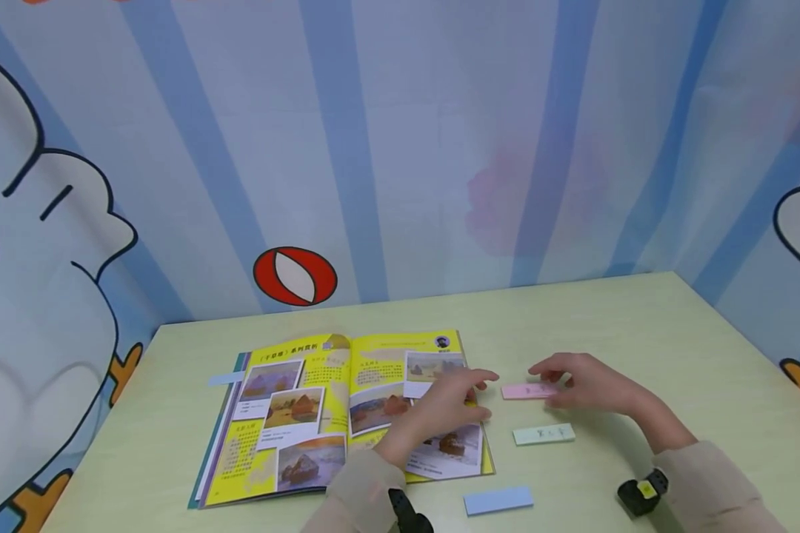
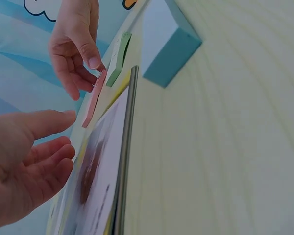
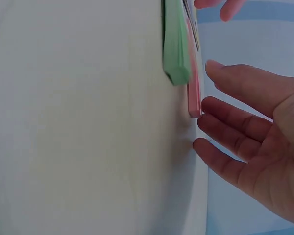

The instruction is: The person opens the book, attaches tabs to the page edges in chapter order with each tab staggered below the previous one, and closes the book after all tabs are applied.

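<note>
A picture book (image 1: 383,355) lies open, showing yellow pages with printed paintings. Over its right page hovers my left hand (image 1: 440,407), thumb apart from the loosely bent fingers, holding nothing. My right hand (image 1: 593,385) is at the right end of a pink sticky-note pad (image 1: 516,391), its fingers hiding that end. In the right wrist view, the thumb stands apart from the pink pad (image 3: 194,100), and fingertips are close to its end; whether they touch is unclear. Nearer me are a green pad (image 1: 544,434) with handwriting and a blue pad (image 1: 499,501).
A pale blue sticky strip (image 1: 224,379) sticks out from the book's left edge. The light wooden table (image 1: 640,318) meets a striped cartoon backdrop (image 1: 427,148) at its far edge. Black cameras are strapped at both wrists.
</note>
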Motion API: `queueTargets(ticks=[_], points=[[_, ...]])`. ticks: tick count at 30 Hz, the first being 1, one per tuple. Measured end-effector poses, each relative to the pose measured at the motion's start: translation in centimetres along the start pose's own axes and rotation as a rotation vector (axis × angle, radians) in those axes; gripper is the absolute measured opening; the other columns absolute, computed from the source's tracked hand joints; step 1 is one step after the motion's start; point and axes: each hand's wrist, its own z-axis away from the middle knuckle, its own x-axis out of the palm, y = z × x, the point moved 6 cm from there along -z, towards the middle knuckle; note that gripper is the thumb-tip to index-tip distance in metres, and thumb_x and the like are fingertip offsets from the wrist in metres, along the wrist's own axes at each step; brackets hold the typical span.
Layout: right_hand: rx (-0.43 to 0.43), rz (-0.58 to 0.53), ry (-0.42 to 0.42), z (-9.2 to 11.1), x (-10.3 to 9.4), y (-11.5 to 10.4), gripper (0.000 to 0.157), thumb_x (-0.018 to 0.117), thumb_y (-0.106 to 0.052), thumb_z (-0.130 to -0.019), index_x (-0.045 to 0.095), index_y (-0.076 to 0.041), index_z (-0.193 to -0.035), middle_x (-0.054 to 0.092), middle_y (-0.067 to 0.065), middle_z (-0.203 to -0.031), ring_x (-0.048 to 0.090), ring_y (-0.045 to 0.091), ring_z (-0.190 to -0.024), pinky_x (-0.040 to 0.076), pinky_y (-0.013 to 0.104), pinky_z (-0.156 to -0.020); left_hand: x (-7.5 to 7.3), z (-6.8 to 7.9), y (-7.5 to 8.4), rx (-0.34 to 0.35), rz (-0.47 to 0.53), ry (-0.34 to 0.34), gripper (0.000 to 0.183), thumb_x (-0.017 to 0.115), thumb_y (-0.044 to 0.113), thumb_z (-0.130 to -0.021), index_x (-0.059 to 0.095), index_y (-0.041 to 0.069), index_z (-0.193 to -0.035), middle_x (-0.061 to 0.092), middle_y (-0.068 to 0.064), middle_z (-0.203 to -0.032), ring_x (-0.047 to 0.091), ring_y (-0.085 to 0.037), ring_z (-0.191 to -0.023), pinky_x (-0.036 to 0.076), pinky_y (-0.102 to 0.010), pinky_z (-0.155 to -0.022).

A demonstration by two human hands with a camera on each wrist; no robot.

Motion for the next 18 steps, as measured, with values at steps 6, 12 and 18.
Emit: queueTargets(ticks=[6, 12, 18], points=[[0.010, -0.026, 0.003, 0.0, 0.1, 1.0, 0.041, 0.074, -0.011, -0.078, 0.062, 0.003, -0.115, 0.061, 0.002, -0.098, 0.055, 0.016, -0.086, 0.051, 0.029, -0.074, 1.0, -1.6, 0.2, -0.021, 0.004, -0.024, 0.044, 0.065, 0.016, -0.087, 0.054, 0.015, -0.130, 0.057, 0.002, -0.120, 0.052, -0.007, -0.094, 0.043, -0.020, -0.082], [0.000, -0.023, 0.000, -0.3, 0.3, 1.3, 0.040, 0.075, -0.010, -0.077, 0.063, 0.001, -0.114, 0.061, 0.001, -0.096, 0.052, 0.015, -0.081, 0.048, 0.026, -0.070, 1.7, -3.0, 0.7, 0.005, -0.089, -0.012, 0.044, 0.066, 0.017, -0.087, 0.055, 0.011, -0.129, 0.057, 0.001, -0.111, 0.049, -0.006, -0.088, 0.040, -0.017, -0.080], [-0.033, 0.013, -0.023, -1.0, 0.7, 1.1, 0.033, 0.074, -0.007, -0.077, 0.066, -0.001, -0.109, 0.061, -0.001, -0.094, 0.051, 0.011, -0.078, 0.047, 0.026, -0.069, 2.1, -3.6, 0.9, 0.011, -0.164, 0.013, 0.036, 0.067, 0.019, -0.086, 0.062, 0.008, -0.120, 0.055, 0.000, -0.102, 0.047, -0.007, -0.085, 0.039, -0.016, -0.079]])
